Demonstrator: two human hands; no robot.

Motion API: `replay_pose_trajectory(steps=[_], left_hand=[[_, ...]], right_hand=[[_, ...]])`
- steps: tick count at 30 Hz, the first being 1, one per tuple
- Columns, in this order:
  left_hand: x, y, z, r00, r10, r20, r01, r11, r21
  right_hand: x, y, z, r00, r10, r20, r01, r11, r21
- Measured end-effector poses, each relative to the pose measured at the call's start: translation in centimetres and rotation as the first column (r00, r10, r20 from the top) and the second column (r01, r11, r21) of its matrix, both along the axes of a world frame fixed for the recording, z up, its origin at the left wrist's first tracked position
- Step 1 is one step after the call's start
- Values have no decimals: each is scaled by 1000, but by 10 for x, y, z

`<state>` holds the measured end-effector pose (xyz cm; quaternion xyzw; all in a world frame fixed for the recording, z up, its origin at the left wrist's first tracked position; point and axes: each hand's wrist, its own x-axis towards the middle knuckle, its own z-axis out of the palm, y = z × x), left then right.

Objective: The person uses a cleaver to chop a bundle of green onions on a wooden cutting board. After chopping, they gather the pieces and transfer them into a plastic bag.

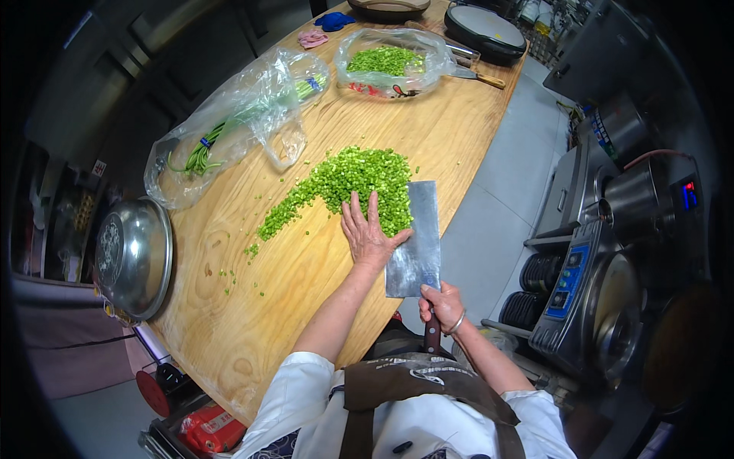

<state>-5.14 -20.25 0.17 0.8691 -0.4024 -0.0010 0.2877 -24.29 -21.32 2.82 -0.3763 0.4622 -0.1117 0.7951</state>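
A heap of chopped green vegetable pieces [371, 170] lies on the wooden table [298, 306], thinning into a tail toward the left. My left hand [368, 233] rests on the near side of the heap with its fingers spread; its thumb reaches to the blade. Gripped by its dark wooden handle in my right hand [443, 304] is a cleaver [420, 237]. The wide blade lies flat along the table's right edge, its left side against the heap. Some green bits sit apart on the wood at the left.
A clear bag with bundled green stalks [202, 157] lies at the far left. Behind the heap stands a plastic-lined container [413, 86] of chopped greens, with a knife [482, 78] beside it. A metal bowl [136, 256] is at the left edge. Cooking equipment [569, 283] stands across the floor at right.
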Motion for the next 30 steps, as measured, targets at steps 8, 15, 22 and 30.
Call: replay_pose_trajectory(steps=[8,15,22,30], left_hand=[[-1,7,-1,999,-43,-26,37,980,-195],[-6,12,3,998,-38,-58,27,982,-185],[-20,24,17,1000,1,-8,-2,989,-146],[-16,19,40,999,3,36,2,988,-154]], right_hand=[[11,12,-7,985,157,68,-162,985,68],[15,8,-3,970,226,91,-235,967,98],[1,10,-11,945,297,139,-311,947,86],[5,-1,-4,929,317,192,-334,940,66]])
